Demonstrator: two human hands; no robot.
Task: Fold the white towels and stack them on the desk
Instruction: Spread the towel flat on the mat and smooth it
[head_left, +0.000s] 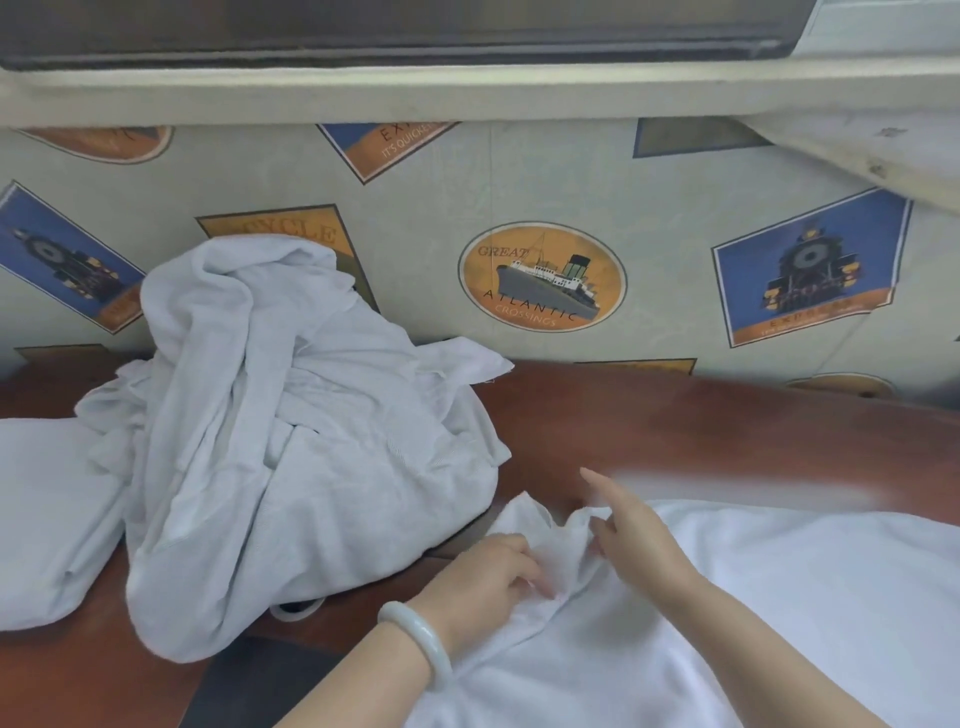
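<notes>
1. White soft cloth lay over the near right part of the brown wooden desk: this was the big white towel being worked on.
2. Its bunched-up corner poked up at the towel's left end, right between the two hands.
3. The left hand, with a pale green bangle on its wrist, had curled fingers that pinched the cloth just below that corner.
4. The right hand rested on the other side of the corner. Its pointing finger stuck out straight over the desk. I could not tell if its other fingers held any cloth.
5. From the fingers, the rest of the towel stretched away to the right and back toward the person, under the right arm. So the long way of the towel ran from left to right.
6. I think the next move needs this corner pulled flat first, and the left hand was the one that already had it.
7. A tall messy heap of white towels sat to the left, near the left hand but not touching it.
8. A flatter white towel lay at the far left edge.
</notes>
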